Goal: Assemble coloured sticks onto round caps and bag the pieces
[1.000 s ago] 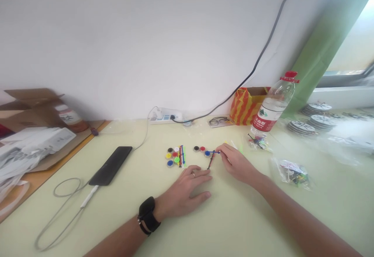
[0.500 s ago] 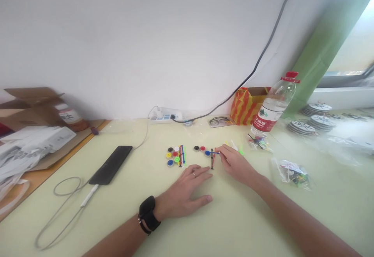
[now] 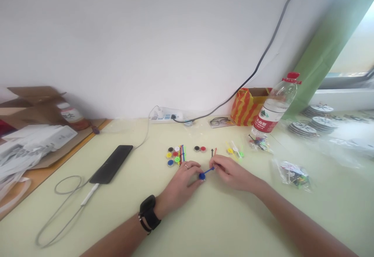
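Observation:
My left hand [image 3: 181,183] pinches a small blue disc [image 3: 201,176] low over the table. A blue arrow-shaped pointer [image 3: 208,170] reaches from the disc to the closed fingertips of my right hand [image 3: 232,172]; whether the two are joined I cannot tell. Beyond my right hand lie a black arrow [image 3: 212,153] and a red arrow [image 3: 216,151], their lower parts hidden. A black disc [image 3: 196,148] and a red disc [image 3: 203,149] lie behind the blue one. Coloured discs [image 3: 175,154] and upright-lined arrows [image 3: 182,152] form a group beside my left fingers.
Yellow, white and green pieces [image 3: 234,150] lie right of centre. Bagged parts [image 3: 295,173] and a water bottle [image 3: 271,111] stand farther right, near stacked round plates [image 3: 302,128]. A charging phone [image 3: 111,164] is on the left. A power strip [image 3: 166,117] sits by the wall.
My right hand has brought the blue disc and arrow nearer to me. My left hand has drawn its fingers together onto the disc. The yellow, white and green pieces are now uncovered.

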`<state>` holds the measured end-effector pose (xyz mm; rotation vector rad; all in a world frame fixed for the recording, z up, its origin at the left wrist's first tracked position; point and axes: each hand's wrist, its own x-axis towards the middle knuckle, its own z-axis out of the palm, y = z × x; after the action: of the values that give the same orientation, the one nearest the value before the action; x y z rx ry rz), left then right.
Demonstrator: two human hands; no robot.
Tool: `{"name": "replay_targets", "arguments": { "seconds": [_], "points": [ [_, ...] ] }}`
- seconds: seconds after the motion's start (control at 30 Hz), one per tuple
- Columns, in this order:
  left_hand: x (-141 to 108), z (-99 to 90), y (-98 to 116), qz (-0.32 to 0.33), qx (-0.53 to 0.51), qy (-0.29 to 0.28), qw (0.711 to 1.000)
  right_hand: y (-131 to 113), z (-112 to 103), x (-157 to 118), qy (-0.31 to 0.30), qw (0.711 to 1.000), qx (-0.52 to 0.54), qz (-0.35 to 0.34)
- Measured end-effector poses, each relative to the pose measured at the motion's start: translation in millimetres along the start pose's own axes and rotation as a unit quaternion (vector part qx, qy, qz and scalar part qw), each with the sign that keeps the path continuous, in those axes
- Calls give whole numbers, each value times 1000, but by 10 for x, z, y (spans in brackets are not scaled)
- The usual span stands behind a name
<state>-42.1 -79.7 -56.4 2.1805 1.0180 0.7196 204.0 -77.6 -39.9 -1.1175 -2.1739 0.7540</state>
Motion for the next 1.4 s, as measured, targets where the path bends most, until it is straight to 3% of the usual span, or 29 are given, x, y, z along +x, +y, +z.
{"name": "replay_targets", "arguments": {
  "seconds": [0.3, 0.53, 0.73, 1.07, 1.4],
  "points": [
    [53, -43, 33, -41, -157, 7, 987, -100, -49, 23, 12, 990, 131, 57],
    [108, -41, 8, -61, -219, 31, 973, -198, 149, 13, 5, 979, 197, 61],
    [108, -59, 85, -53, -237, 11, 970, -240, 318, -9, 36, 985, 166, 21],
    [107, -54, 70, -21, -239, 16, 971, -232, 287, -34, 20, 993, 113, -16],
    [76, -38, 36, 2, -229, 55, 972, -212, 283, -25, 38, 989, 139, 35]
  ]
}}
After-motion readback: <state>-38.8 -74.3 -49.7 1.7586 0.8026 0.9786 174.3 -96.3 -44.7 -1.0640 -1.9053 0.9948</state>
